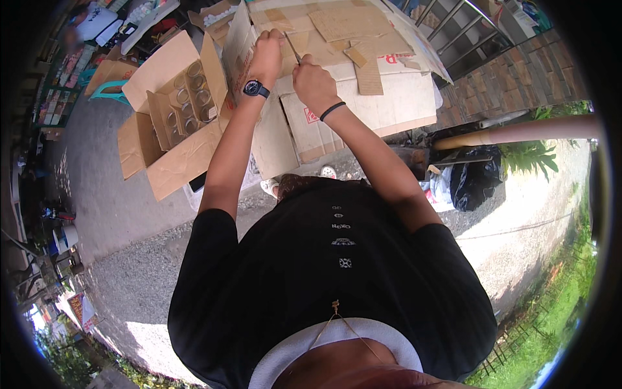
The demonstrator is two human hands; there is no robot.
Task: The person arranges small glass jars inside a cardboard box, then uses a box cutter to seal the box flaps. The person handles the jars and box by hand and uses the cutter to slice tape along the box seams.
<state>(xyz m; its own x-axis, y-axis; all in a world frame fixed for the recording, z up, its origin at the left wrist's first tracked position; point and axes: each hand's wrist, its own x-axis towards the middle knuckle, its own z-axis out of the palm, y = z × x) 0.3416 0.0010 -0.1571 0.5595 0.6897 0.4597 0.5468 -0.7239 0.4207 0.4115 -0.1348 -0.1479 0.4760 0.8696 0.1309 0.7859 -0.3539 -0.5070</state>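
In my closed right hand (315, 84) is a knife (295, 50), its thin blade pointing away and to the left. The blade lies along the edge of a small brown cardboard piece (299, 41). My left hand (265, 57), with a dark watch on the wrist, has its fingers bent together at the far left corner of that piece. Both hands are over the top of a large white cardboard box (363, 104). Flat brown cardboard pieces (350, 24) lie on the box to the right, one of them a strip (370, 76) overhanging its near side.
To the left stands an open brown carton (178, 165) with dividers and several glass jars (194, 83). A green plastic chair (110, 89) is behind it. At right are a metal railing (463, 32), a thick pole (518, 133) and a black plastic bag (476, 178).
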